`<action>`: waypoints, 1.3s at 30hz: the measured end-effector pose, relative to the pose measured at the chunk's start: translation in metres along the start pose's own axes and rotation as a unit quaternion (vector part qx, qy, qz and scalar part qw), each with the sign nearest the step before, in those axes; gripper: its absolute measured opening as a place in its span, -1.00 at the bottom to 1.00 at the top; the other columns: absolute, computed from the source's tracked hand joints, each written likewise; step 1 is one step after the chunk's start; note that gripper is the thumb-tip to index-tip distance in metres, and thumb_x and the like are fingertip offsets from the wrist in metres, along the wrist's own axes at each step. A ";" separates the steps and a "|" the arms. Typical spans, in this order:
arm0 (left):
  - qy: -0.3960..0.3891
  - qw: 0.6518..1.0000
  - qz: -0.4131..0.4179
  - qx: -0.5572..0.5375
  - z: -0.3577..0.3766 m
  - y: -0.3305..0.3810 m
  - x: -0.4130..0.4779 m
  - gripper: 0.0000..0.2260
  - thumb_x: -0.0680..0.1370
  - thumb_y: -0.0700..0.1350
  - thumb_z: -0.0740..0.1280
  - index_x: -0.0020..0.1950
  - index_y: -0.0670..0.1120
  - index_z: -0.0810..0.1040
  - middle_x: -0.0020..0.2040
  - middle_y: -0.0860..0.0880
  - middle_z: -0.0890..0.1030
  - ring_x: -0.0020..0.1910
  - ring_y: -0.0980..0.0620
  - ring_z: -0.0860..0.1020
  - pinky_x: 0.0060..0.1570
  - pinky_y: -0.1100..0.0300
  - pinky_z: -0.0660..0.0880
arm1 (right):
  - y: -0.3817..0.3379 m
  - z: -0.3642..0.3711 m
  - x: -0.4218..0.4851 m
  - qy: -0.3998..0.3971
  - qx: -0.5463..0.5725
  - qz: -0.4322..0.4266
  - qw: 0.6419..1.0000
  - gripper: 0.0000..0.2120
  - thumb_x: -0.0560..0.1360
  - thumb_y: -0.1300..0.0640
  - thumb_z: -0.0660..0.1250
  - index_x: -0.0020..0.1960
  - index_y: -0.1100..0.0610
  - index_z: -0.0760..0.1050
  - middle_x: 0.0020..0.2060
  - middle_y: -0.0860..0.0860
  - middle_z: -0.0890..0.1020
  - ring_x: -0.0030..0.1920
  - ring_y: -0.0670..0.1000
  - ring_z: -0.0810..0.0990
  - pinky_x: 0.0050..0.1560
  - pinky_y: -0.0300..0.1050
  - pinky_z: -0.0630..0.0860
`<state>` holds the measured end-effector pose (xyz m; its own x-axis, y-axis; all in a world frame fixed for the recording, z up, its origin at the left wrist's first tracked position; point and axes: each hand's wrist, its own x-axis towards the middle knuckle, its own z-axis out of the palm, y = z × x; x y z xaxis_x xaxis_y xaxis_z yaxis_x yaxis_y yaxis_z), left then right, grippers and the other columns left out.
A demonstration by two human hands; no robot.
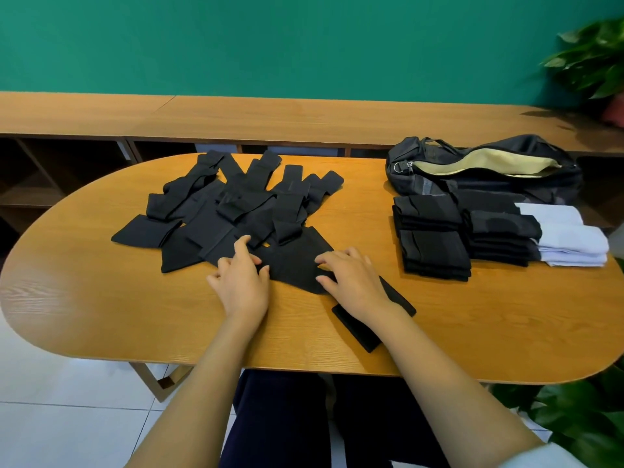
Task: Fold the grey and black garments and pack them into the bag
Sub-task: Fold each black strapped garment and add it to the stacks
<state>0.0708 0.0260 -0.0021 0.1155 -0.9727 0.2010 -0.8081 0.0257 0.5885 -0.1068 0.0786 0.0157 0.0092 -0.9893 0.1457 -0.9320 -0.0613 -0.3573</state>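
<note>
A heap of several unfolded black garments [233, 204] sprawls across the middle-left of the oval wooden table [118, 309]. One black garment [297, 265] lies flat at the near edge of the heap, its ends reaching under my right forearm. My left hand [241, 282] rests on its left side with fingers spread. My right hand [351, 280] lies flat on its right side. Stacks of folded black garments [435, 241] and folded grey-white garments [570, 241] sit at the right. Behind them the black bag [486, 167] lies unzipped, showing a tan lining.
A long wooden bench or shelf unit [270, 116] runs along the green wall behind the table. Leafy plants stand at the far right [594, 59] and near right [580, 420]. White tiled floor shows at the lower left.
</note>
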 end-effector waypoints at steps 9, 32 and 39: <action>-0.001 0.993 0.005 -0.118 0.005 -0.001 0.004 -0.41 0.51 -0.29 0.40 0.46 0.00 0.27 0.14 0.00 0.52 0.02 0.07 0.51 0.34 -0.06 0.29 | 0.003 0.005 0.015 -0.035 0.008 -0.005 0.999 -0.57 0.56 0.02 0.33 0.41 -0.04 0.36 0.29 -0.10 0.51 0.31 -0.01 0.34 0.30 -0.04 0.29; -0.063 0.969 0.238 0.021 0.010 -0.007 -0.011 -0.75 0.64 -0.03 0.21 0.23 -0.02 0.59 0.24 0.05 0.56 0.35 0.08 0.41 0.50 -0.05 -0.29 | 0.058 -0.032 0.057 0.071 0.138 0.116 0.981 -0.43 0.62 0.18 0.24 0.56 0.16 0.12 0.49 0.11 0.30 0.48 0.09 0.25 0.44 -0.05 0.21; -0.125 0.958 0.253 -0.044 0.016 0.025 -0.063 -0.61 0.52 0.27 0.23 0.24 0.12 0.54 0.25 0.22 0.50 0.36 0.19 0.31 0.50 -0.05 -0.25 | 0.057 -0.024 -0.006 0.087 0.128 0.028 0.988 -0.61 0.62 0.16 0.23 0.44 0.07 0.37 0.33 0.00 0.48 0.35 -0.03 0.41 0.31 -0.13 0.36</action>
<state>0.0338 0.0840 -0.0129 -0.4284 -0.8555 0.2908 -0.6711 0.5168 0.5315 -0.1683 0.0843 0.0164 -0.1219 -0.9558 0.2674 -0.8074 -0.0612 -0.5868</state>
